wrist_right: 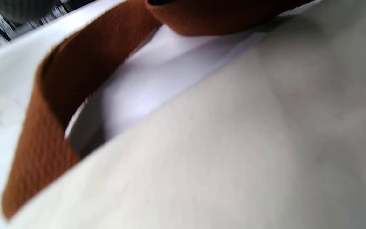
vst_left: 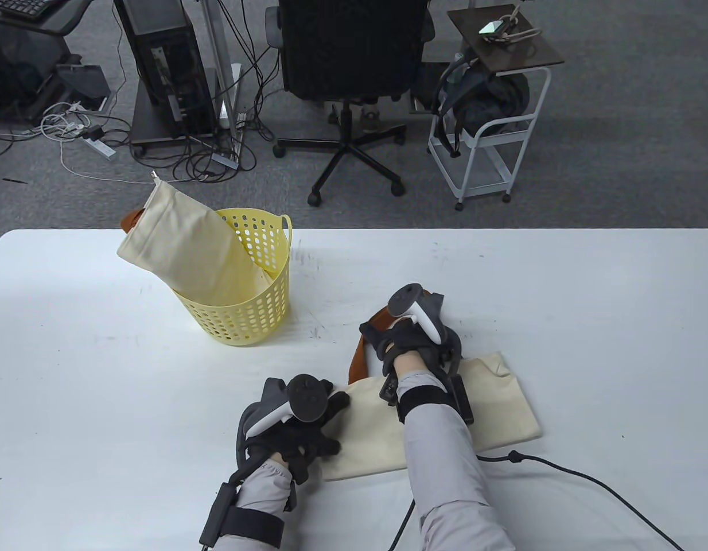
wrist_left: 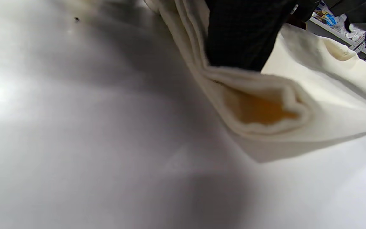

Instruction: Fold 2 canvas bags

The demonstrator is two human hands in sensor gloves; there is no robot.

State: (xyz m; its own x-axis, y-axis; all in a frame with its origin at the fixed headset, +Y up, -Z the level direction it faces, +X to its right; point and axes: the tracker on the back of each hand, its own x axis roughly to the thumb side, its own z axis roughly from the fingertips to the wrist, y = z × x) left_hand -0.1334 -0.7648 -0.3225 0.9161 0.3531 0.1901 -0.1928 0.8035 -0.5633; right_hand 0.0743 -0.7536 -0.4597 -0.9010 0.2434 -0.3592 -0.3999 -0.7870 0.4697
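bag 1 (vst_left: 491, 413) flat near-centre, long axis left-right | left hand (vst_left: 296, 425) pressing its left end, fingers spread | right hand (vst_left: 411, 338) at far edge on brown strap (vst_left: 357, 356), grip unclear | bag 2 (vst_left: 187, 247) in far-left basket (vst_left: 256, 321)

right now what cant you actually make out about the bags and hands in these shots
- Right hand, table view: the tracker hides its fingertips at the brown strap, so the grip is unclear.
- Canvas bag on the table: forearms cover its middle.
- Second bag: its lower end is hidden inside the yellow basket.
- Right wrist view: blurred, no fingers showing.
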